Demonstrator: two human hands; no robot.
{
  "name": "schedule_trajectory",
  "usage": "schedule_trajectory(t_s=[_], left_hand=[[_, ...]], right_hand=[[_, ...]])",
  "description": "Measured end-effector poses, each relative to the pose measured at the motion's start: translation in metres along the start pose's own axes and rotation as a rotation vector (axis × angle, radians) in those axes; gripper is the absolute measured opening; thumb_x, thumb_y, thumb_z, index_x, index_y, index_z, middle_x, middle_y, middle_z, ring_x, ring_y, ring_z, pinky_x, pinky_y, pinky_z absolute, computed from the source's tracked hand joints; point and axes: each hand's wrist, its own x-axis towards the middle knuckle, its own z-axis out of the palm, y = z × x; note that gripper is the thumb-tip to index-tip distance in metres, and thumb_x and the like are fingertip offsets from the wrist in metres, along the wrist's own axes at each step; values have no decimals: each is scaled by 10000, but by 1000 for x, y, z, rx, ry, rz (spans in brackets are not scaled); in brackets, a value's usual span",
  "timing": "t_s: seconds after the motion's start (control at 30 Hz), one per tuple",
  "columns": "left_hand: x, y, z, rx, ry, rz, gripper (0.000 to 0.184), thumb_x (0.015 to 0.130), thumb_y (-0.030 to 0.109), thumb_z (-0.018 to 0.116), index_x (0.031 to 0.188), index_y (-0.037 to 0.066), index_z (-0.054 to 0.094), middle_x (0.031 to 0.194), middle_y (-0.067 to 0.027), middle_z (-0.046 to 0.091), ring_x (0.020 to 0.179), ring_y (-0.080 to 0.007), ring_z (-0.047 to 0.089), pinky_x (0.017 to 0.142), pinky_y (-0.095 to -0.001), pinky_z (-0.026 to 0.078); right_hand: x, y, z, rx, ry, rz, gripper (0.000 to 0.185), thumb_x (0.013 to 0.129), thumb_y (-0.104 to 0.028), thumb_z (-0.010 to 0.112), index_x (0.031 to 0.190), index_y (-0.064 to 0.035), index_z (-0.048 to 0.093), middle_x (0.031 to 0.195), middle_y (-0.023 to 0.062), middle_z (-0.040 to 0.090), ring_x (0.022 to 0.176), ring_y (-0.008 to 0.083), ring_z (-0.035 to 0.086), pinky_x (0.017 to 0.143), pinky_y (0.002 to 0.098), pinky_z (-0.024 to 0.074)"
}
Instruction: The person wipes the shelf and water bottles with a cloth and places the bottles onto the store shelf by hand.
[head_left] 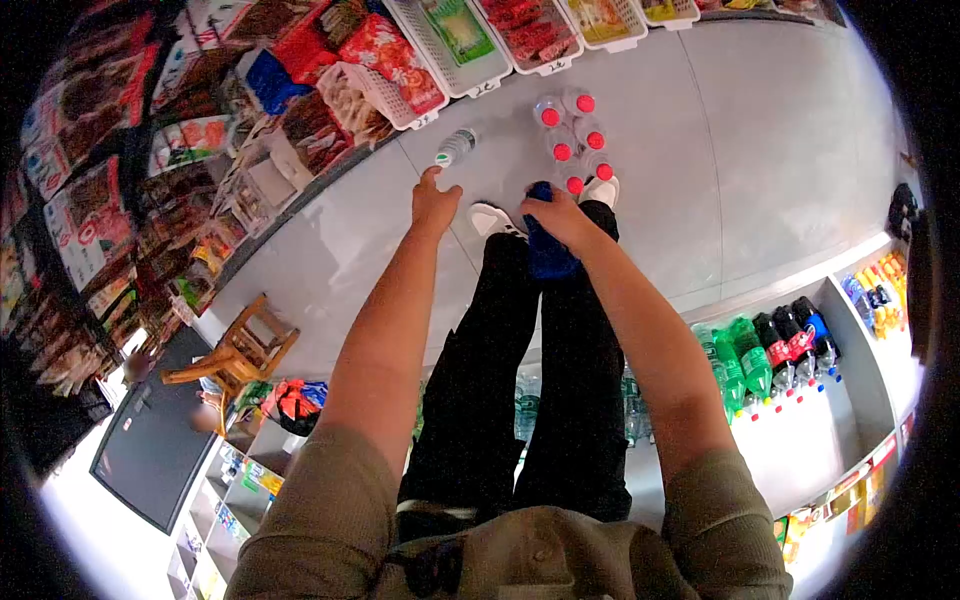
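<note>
My left hand (436, 203) reaches forward over the grey floor, its forefinger stretched out and its thumb apart. Just beyond the fingertips a clear plastic bottle (460, 143) with a pale green-and-white end lies on its side. Whether the fingers touch it I cannot tell. In my right hand (560, 217) is a dark blue cloth (550, 252), bunched at the top and hanging down in front of my legs. Beyond that hand, several clear bottles (572, 132) with red caps stand grouped in two rows near my right shoe.
White plastic baskets (468, 50) of packaged goods line the floor's far edge, and a shelf of packets rises at the left. A wooden stool (250, 345) stands at lower left. Behind me on the right, a white shelf (800, 440) holds several green and dark drink bottles (750, 360).
</note>
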Motion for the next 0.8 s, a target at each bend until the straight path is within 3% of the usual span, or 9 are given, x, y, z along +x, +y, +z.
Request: schedule_trajectory(t_s=[0.1,0.23,0.33,0.43,0.5,0.63,0.7,0.73,0.8], left_hand=[[29,-15,13,-183,-81,-124,633,747,261,646,1315,64,448,1091,-259,613,1009,-388,597,913,-423,461],[50,-19,19,-17,-79,-8,603,770,257,641,1315,82,452,1088,-252,620,1015,-389,599,896,-421,467],[70,-39,31,-46,-112,85,540,809,233,620,1306,90,464,1081,-233,631,1001,-383,607,873,-413,474],[90,-71,52,-316,-130,57,406,870,196,576,1256,86,511,1025,-189,648,940,-350,623,833,-386,485],[73,-45,34,-607,-126,-151,319,896,205,549,1185,71,558,958,-142,650,853,-287,621,773,-349,490],[63,-48,23,-688,-157,-116,266,923,205,503,1119,46,586,871,-86,618,773,-211,593,701,-306,479],[47,-45,7,-300,-197,200,282,941,217,459,1104,25,585,832,-60,576,712,-162,556,623,-283,451],[29,-26,0,-631,-263,-133,354,968,332,387,1113,72,579,811,-30,544,678,-122,474,620,-271,415],[5,-39,-7,-621,-288,-72,387,1002,342,338,1180,65,542,816,-53,570,668,-133,495,601,-265,427]], right_hand=[[36,3,21,20,31,-93,544,714,-286,673,1145,30,566,905,152,665,848,258,622,762,338,490],[75,-15,54,159,12,-49,548,708,-288,674,1150,18,570,906,143,664,822,249,620,763,345,491],[107,-20,77,175,-43,-47,681,718,-175,637,1362,-51,455,844,52,601,730,153,560,662,277,460],[135,-13,91,223,24,-79,557,710,-182,626,1239,-22,557,799,63,602,673,169,554,624,293,464],[153,-4,99,165,-35,-29,430,694,-288,637,999,15,635,943,184,679,866,283,656,780,374,511],[155,15,115,118,72,31,430,675,-301,632,956,24,648,941,225,676,895,327,665,793,394,515],[130,10,114,70,99,-41,478,651,-311,648,988,28,644,944,256,666,905,362,663,785,415,522],[118,10,111,91,76,-72,444,661,-300,655,960,29,644,933,265,662,910,372,660,780,424,526],[72,-9,109,-54,163,-160,401,676,-272,676,974,-8,630,929,253,658,911,388,647,789,444,523]])
